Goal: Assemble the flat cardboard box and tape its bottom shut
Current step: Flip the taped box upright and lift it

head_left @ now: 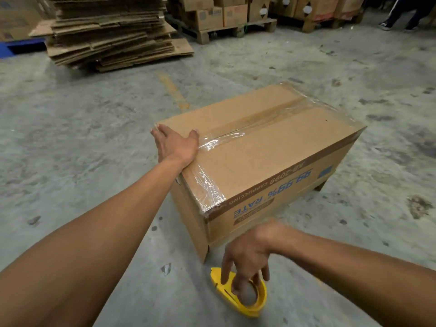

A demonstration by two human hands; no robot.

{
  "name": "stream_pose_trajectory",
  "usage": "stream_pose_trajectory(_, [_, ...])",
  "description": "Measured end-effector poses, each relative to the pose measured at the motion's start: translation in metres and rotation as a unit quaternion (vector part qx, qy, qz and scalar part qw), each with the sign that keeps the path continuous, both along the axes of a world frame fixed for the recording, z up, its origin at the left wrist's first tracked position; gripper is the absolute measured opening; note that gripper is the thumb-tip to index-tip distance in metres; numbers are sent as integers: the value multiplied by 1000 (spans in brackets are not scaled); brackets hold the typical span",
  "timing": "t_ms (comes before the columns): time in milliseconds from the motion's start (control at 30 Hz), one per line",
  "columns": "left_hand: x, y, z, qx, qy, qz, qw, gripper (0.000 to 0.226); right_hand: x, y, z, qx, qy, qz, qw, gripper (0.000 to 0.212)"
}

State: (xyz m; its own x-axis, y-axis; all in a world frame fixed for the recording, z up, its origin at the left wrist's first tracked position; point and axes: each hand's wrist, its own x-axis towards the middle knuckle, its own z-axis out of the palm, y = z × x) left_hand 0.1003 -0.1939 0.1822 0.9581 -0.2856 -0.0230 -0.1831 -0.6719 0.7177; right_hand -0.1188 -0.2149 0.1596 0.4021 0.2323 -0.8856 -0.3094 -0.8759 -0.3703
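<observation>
**Box assembled, bottom seam taped**

The cardboard box (271, 149) stood on the concrete floor (94, 138), printing upside down, clear tape (236, 135) along its upper seam and edges. Left hand (175, 143) lay flat on the box's near top corner — fingers spread. Right hand (247, 258) held the yellow tape dispenser (243, 296) at floor level, fingers hooked through its ring.

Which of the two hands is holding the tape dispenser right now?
The right hand, low by the floor, grips the yellow tape dispenser. The left hand lies flat on the taped cardboard box.
</observation>
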Motion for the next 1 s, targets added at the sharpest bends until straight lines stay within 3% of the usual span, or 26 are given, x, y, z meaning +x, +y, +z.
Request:
stream_pose_trajectory(67, [1,0,-2,-4,2,-5,1000,103,21,-35,48,73,-19,-121,990,19])
stream_pose_trajectory(133, [4,1,-1,-11,7,-9,1000,102,37,-78,87,62,-180,-250,949,24])
stream_pose_trajectory(167, [5,1,0,-15,10,-11,1000,101,45,-98,95,34,-301,-303,904,23])
stream_pose_trajectory(233, [7,4,2,-22,13,-14,1000,95,60,-139,102,-35,-536,-365,760,23])
stream_pose_trajectory(267, [6,6,3,-25,15,-13,999,91,67,-161,103,-83,-612,-362,698,23])
stream_pose_trajectory(300, [5,7,3,-27,20,-10,999,88,71,-183,103,-144,-640,-345,671,24])
stream_pose_trajectory(333, [4,8,3,-29,27,-7,999,86,74,-206,100,-222,-623,-318,679,30])
stream_pose_trajectory(400, [-3,11,4,-34,39,2,999,82,68,-247,90,-375,-505,-273,728,49])
stream_pose_trajectory(467, [-12,11,5,-45,43,10,998,80,54,-278,79,-426,-402,-295,755,65])
stream_pose_trajectory(533, [-23,11,3,-47,43,9,998,81,41,-294,72,-401,-350,-357,767,79])
stream_pose_trajectory(633, [-36,12,-1,-43,31,4,999,78,37,-294,70,-365,-346,-403,764,93])
stream_pose_trajectory(767, [-14,25,9,2,18,1,1000,69,51,-279,71,-356,-372,-415,750,83])
stream_pose_trajectory(900, [33,59,28,67,0,-11,998,65,78,-264,62,-335,-414,-434,727,99])
stream_pose_trajectory(1000, [65,94,41,96,-36,-10,995,64,100,-225,69,-341,-419,-435,720,86])
